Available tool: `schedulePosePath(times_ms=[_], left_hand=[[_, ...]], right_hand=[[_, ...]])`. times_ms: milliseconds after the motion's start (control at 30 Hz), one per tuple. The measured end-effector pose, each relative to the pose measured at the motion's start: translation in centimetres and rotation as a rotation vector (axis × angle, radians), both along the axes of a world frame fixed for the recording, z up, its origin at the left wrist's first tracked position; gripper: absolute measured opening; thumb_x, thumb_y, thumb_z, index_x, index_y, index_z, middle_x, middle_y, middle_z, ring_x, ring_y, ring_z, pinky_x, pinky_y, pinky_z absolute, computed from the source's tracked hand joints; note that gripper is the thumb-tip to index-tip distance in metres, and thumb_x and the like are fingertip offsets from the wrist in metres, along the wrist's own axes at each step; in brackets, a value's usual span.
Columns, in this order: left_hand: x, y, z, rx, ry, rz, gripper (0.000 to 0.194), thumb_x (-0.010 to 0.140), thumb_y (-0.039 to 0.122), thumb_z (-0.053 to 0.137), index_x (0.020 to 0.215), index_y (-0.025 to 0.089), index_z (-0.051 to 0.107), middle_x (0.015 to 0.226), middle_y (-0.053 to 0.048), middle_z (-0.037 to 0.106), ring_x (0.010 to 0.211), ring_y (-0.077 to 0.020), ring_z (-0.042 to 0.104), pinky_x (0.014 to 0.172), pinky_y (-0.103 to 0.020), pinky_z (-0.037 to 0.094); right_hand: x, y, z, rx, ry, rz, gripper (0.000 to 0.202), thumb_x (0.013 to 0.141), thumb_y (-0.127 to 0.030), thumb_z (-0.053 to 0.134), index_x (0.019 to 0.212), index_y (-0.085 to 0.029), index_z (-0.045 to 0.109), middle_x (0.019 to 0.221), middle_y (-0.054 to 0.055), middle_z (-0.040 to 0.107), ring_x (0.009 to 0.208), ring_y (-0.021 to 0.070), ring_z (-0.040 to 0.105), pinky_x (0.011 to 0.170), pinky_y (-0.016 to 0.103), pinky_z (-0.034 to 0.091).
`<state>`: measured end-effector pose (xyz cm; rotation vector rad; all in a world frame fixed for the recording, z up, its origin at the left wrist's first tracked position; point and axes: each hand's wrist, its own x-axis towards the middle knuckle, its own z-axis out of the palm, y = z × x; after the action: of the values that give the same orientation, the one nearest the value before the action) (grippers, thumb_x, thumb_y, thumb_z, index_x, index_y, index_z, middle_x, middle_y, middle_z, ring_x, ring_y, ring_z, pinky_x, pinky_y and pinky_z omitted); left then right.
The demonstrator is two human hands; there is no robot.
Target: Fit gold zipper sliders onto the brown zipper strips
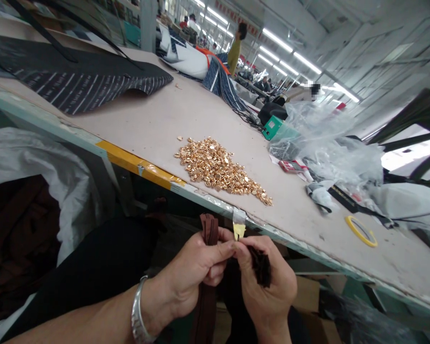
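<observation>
My left hand is closed around a brown zipper tape; one end sticks up above the fingers and the rest hangs down below. My right hand is also closed, with a dark brown bunched length of zipper tape in its palm. Both thumbs and forefingers meet just under a small metal holder wrapped in yellow tape, fixed to the table edge. What the fingertips pinch there is hidden. Beyond my hands, a heap of gold zipper sliders lies on the table.
The table has a worn edge with yellow tape. Striped dark fabric lies at the left. Clear plastic bags, a green box and a yellow tape roll are at the right. A white sack holds brown material.
</observation>
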<state>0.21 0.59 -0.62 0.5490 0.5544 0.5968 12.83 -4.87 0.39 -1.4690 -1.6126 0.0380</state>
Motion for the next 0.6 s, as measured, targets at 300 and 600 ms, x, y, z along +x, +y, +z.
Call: schedulePosePath(times_ms=[300, 600], left_hand=[[0.25, 0.26, -0.13, 0.014, 0.055, 0.117, 0.023, 0.074, 0.030, 0.073, 0.081, 0.019, 0.055, 0.055, 0.010, 0.043, 0.038, -0.0007, 0.028, 0.038, -0.016, 0.017], [0.13, 0.38, 0.61, 0.155, 0.121, 0.150, 0.018, 0.076, 0.028, 0.069, 0.079, 0.018, 0.055, 0.059, 0.009, 0.046, 0.041, -0.0021, 0.031, 0.038, -0.017, 0.021]], right_hand=[[0.62, -0.02, 0.02, 0.089, -0.182, 0.123, 0.029, 0.085, -0.001, 0.061, 0.109, -0.015, 0.067, 0.092, 0.008, 0.068, 0.083, 0.0152, 0.066, 0.074, 0.023, 0.053], [-0.15, 0.14, -0.34, -0.009, 0.082, -0.007, 0.021, 0.087, -0.012, 0.063, 0.102, -0.024, 0.070, 0.090, 0.001, 0.072, 0.079, 0.0135, 0.066, 0.072, 0.022, 0.052]])
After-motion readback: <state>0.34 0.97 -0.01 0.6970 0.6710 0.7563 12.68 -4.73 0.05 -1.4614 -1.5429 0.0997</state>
